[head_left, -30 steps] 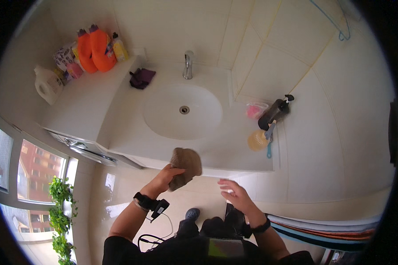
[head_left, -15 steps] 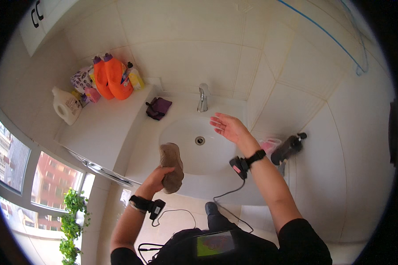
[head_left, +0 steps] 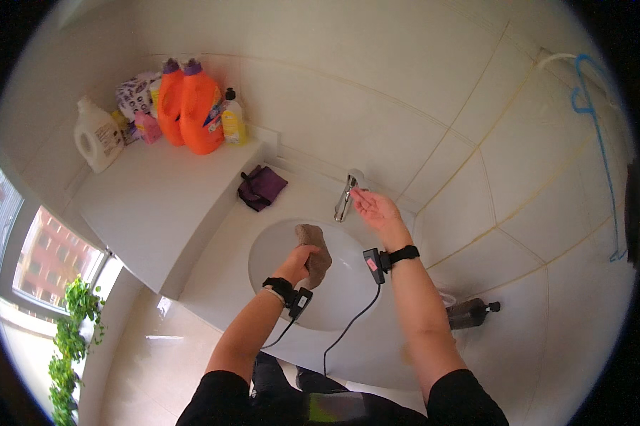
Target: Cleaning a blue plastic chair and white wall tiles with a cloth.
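My left hand (head_left: pixel 296 264) is wrapped round a brown shoe (head_left: pixel 313 248) and holds it over the white sink basin (head_left: pixel 257 266). The shoe hides the drain. At the chrome faucet (head_left: pixel 343 204), my right hand (head_left: pixel 378 211) has its fingers stretched out and holds nothing. Its fingertips are beside the faucet's upper part; whether they touch it I cannot tell. Each wrist wears a black strap with a small cabled box.
A folded purple cloth (head_left: pixel 264 187) lies on the counter behind the basin. Orange detergent bottles (head_left: pixel 201 117), a yellow bottle (head_left: pixel 232 122) and a white jug (head_left: pixel 98 138) stand on the left ledge. A dark bottle (head_left: pixel 469 313) sits at the right, below a blue hanger (head_left: pixel 595 135).
My left hand has carried the shoe from the basin's front left edge to over the basin. My right hand has moved forward to the faucet. The view has shifted.
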`<state>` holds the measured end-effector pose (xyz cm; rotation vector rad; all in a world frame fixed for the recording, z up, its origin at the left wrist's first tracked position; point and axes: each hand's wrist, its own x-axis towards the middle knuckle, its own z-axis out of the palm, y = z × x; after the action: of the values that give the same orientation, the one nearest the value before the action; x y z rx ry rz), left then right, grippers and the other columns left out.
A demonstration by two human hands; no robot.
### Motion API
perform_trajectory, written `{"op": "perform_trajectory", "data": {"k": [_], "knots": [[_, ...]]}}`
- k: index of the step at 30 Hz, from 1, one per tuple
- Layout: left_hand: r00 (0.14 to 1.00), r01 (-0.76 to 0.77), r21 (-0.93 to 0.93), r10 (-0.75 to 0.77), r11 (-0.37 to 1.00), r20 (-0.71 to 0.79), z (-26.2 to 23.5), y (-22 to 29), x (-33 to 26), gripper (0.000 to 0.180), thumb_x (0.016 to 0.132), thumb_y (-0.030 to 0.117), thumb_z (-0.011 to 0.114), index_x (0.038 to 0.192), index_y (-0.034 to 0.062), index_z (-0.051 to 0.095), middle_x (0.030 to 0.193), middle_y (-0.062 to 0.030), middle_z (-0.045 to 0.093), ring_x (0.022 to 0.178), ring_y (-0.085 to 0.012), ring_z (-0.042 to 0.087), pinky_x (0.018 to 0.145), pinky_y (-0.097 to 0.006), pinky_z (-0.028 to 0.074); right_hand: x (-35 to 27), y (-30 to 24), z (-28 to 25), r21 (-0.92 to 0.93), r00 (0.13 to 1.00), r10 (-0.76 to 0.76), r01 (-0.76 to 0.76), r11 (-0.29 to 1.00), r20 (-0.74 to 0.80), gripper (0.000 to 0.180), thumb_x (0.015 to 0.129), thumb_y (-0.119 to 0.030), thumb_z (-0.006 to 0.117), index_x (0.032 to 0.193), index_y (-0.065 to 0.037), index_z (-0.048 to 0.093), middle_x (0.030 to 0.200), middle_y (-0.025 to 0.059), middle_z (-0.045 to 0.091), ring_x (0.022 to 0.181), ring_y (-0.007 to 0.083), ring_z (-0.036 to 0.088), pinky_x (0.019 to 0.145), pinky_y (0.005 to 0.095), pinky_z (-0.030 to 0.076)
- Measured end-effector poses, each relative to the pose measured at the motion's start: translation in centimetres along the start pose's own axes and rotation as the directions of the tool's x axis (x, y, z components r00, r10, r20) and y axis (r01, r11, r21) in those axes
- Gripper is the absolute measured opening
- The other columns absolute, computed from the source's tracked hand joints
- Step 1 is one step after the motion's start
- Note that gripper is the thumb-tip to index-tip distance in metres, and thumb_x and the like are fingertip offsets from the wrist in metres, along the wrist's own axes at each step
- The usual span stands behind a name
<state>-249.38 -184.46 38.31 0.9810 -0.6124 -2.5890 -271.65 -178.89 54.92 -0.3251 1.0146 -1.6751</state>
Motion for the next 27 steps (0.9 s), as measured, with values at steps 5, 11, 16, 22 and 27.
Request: {"op": "perform_trajectory", "data": {"k": [5, 11, 16, 22, 27], "knots": [[0.971, -0.175, 0.077, 0.159, 0.982, 0.176, 4.1, 1.0, 0.9, 0.039, 0.087, 0.021, 0.062, 0.12, 0.0038, 0.054, 0.118, -0.0096, 0.059, 0.109, -0.0247, 0.056, 0.094, -0.038, 0.045, -2.2, 1.5, -3.3, -0.212, 0.99, -0.107, 0.087, 0.973, -0.087, 0.036, 0.09, -0.02, 0.057, 0.121, -0.005, 0.053, 0.125, 0.0076, 0.059, 0.117, 0.0226, 0.054, 0.092, 0.0351, 0.042], [0.972, 0.144, -0.344, -0.066, 0.928, 0.227, 2.3, 0.5, 4.1, 0.037, 0.09, 0.024, 0.058, 0.12, 0.0036, 0.054, 0.117, -0.0123, 0.06, 0.11, -0.0252, 0.056, 0.094, -0.038, 0.046, -2.2, 15.8, -3.6, 0.145, 0.616, 0.327, -0.327, 0.934, -0.716, 0.047, 0.092, -0.039, 0.054, 0.129, -0.01, 0.051, 0.13, 0.0108, 0.055, 0.114, 0.0267, 0.055, 0.096, 0.0472, 0.04], [0.843, -0.499, 0.521, 0.248, 0.692, 0.477, -1.8, 0.1, 7.1, 0.048, 0.084, 0.015, 0.063, 0.125, -0.0006, 0.046, 0.115, -0.0144, 0.058, 0.106, -0.0263, 0.057, 0.088, -0.04, 0.049, 1.3, 19.4, -5.2, -0.108, 0.855, -0.08, 0.028, 0.994, -0.512, 0.034, 0.091, -0.018, 0.057, 0.122, -0.005, 0.052, 0.109, 0.0099, 0.062, 0.099, 0.0229, 0.06, 0.086, 0.0374, 0.048], [0.994, 0.034, 0.033, -0.03, 0.999, -0.102, 1.8, 2.0, 8.0, 0.042, 0.092, 0.024, 0.057, 0.128, 0.0075, 0.046, 0.119, -0.0116, 0.057, 0.109, -0.0274, 0.056, 0.092, -0.038, 0.047, 1.5, 19.3, -3.7, -0.223, 0.788, -0.297, 0.207, 0.953, -0.538, 0.036, 0.086, -0.007, 0.063, 0.12, -0.001, 0.054, 0.104, 0.0071, 0.062, 0.093, 0.0155, 0.059, 0.081, 0.0303, 0.049], [0.983, 0.056, 0.234, -0.095, 0.971, 0.159, -1.0, 1.3, 11.3, 0.036, 0.095, 0.027, 0.048, 0.121, 0.0016, 0.047, 0.113, -0.0123, 0.058, 0.102, -0.0289, 0.058, 0.087, -0.042, 0.05, 1.6, 19.6, -1.3, -0.339, 0.826, -0.381, 0.248, 0.908, -0.416, 0.038, 0.086, -0.017, 0.066, 0.119, -0.001, 0.057, 0.102, 0.0081, 0.065, 0.089, 0.0183, 0.062, 0.08, 0.0293, 0.049]]}}
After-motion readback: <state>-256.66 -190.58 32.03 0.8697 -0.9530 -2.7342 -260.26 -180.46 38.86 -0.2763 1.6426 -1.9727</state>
